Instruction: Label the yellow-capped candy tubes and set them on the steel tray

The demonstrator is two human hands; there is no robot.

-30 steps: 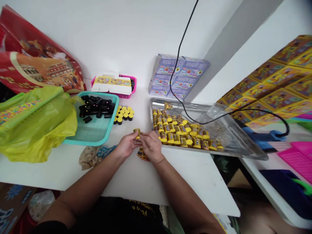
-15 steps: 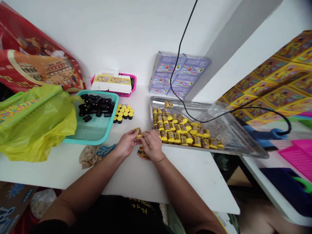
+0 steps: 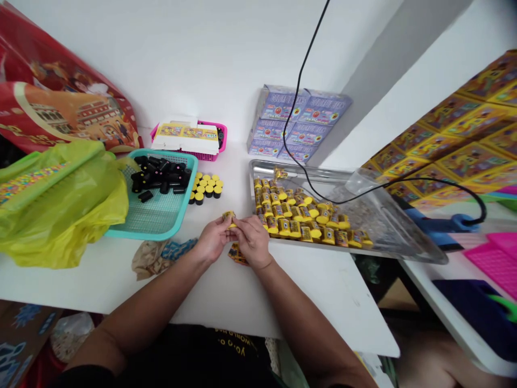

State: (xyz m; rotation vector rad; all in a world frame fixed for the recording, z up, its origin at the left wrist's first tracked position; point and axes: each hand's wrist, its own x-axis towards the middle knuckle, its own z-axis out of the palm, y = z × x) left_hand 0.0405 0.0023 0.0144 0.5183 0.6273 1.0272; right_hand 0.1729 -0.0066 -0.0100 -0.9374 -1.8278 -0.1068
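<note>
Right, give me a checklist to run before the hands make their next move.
1. Yellow printed piece gripped: ok, left hand and right hand both hold it.
2. Its print seated evenly: cannot tell, partly covered.
3. Printed wrappers within reach: ok, beside the right hand.
4. Yellow-capped cylinders upright: ok, standing beside the turquoise basket.
5. Metal tray free of the black cable: not ok, the cable crosses it in view.

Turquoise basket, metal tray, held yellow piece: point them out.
Turquoise basket (image 3: pixel 152 216): head view, bare mesh floor.
Metal tray (image 3: pixel 416 257): head view, near rim.
Held yellow piece (image 3: pixel 228 215): head view, exposed upper part.
</note>
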